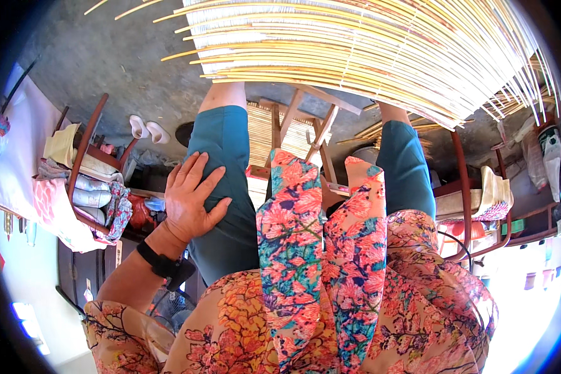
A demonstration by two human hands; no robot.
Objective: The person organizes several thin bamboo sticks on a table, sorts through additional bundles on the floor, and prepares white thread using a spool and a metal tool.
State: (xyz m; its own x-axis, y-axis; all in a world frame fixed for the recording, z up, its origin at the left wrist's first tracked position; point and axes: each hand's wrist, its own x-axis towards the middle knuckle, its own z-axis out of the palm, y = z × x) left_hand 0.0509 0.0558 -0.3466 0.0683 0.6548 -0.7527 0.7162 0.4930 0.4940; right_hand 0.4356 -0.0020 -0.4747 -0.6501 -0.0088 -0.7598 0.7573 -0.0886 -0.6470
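My left hand (194,198) lies flat on my left thigh, over the teal shorts (223,146), with its fingers spread and nothing in it. A dark band (157,258) circles that wrist. In front of my knees stretches a wide mat of thin yellow sticks (330,53), joined by rows of pale thread. Its stick ends stick out unevenly at the left and right sides. My right hand and forearm do not show. Two long floral fabric ends (290,249) hang down the front of my patterned top.
A wooden trestle (293,115) stands between my legs below the mat. Loose sticks (421,128) lie on the floor at right. Chairs piled with cloth flank me, one at left (84,156) and another at right (464,187). Pale slippers (148,129) rest on the grey floor (121,68).
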